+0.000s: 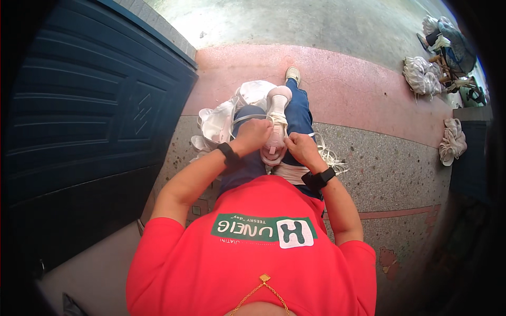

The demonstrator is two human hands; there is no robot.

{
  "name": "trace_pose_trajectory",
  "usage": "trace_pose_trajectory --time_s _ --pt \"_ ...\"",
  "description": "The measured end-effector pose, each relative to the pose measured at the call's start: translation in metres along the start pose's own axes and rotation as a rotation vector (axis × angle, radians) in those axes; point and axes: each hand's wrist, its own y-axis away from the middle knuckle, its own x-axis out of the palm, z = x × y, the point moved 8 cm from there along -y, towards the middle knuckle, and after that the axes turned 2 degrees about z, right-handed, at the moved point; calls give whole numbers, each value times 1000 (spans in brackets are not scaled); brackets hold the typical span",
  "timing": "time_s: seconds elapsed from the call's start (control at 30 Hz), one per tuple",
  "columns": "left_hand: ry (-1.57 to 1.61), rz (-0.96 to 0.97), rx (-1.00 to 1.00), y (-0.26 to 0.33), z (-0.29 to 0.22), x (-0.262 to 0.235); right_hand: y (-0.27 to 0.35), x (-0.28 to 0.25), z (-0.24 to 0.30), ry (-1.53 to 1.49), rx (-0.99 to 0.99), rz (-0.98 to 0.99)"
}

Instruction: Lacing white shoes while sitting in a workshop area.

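A pale pink and white sneaker (pixel 276 136) lies across my lap, its toe pointing away from me. A white shoelace (pixel 247 117) loops out to the left from its lacing. My left hand (pixel 255 134) is closed at the left side of the lacing, pinching the lace. On the other side, my right hand (pixel 304 149) is closed against the shoe's edge; whatever sits between its fingertips is too small to make out. A bundle of loose white laces (pixel 332 159) hangs beside my right thigh.
White bags with pale shoes (pixel 217 122) sit left of my legs. A dark panelled door (pixel 100 100) stands at the left. Bundles of whitish shoes or cloth (pixel 421 76) lie at the far right, with another pale bundle (pixel 453 142) nearer. Pink and speckled flooring (pixel 363 158) spreads around me.
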Motion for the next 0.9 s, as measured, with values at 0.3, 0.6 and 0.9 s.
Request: trace_pose_trajectory --time_s 0.3,0.6,0.9 --pt "-112 -75 -70 7 15 7 6 4 6 15 -39 -71" --pt "-23 5 -63 -13 20 9 5 5 -8 -60 -36 -132" --pt "730 304 -352 -10 35 34 5 4 -14 -164 49 -115"
